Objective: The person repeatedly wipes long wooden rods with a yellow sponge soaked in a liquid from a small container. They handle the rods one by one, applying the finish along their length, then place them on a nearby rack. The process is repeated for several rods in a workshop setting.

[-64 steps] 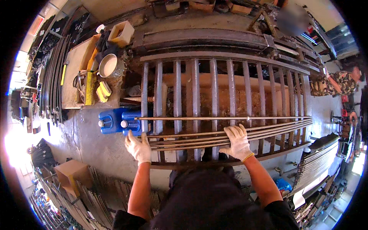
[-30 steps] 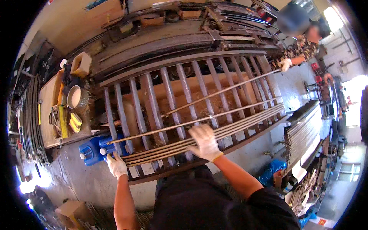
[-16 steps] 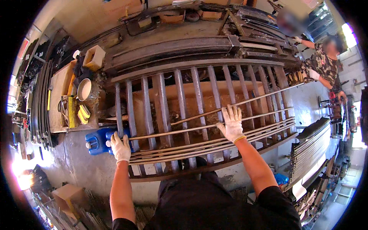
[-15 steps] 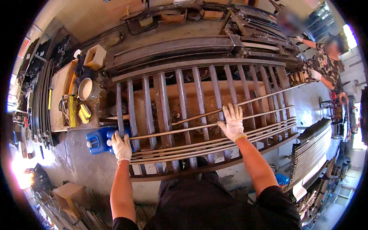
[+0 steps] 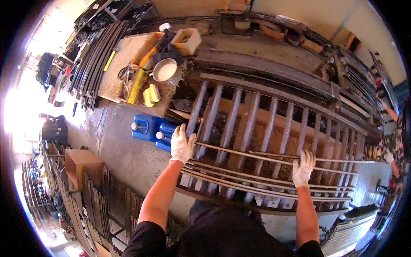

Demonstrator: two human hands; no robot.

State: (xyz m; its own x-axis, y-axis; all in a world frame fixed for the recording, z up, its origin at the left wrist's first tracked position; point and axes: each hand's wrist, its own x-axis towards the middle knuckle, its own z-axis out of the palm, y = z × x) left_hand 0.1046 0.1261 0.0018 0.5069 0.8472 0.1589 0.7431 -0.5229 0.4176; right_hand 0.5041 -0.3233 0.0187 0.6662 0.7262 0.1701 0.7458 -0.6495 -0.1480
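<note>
My left hand, in a pale knit glove, is at the left ends of several long thin metal rods. Its fingers point up and away, the thumb apart, beside the end of the rod. Over the rods farther right lies my right hand, also gloved, fingers stretched out and touching the rods from above. Another rod has its left end inside the rack and runs off past the rack's right side. Nearer my body, more rods lie side by side across the slats of a dark metal rack.
Blue jugs stand on the floor left of the rack. A wooden bench holds a pan, yellow pieces and an open box. A cardboard box is at the lower left. A person in camouflage clothing stands at the far right.
The view has swung left, so the rack and rods appear farther right. Both hands remain at the rods; my right hand's fingers are less spread than before.
</note>
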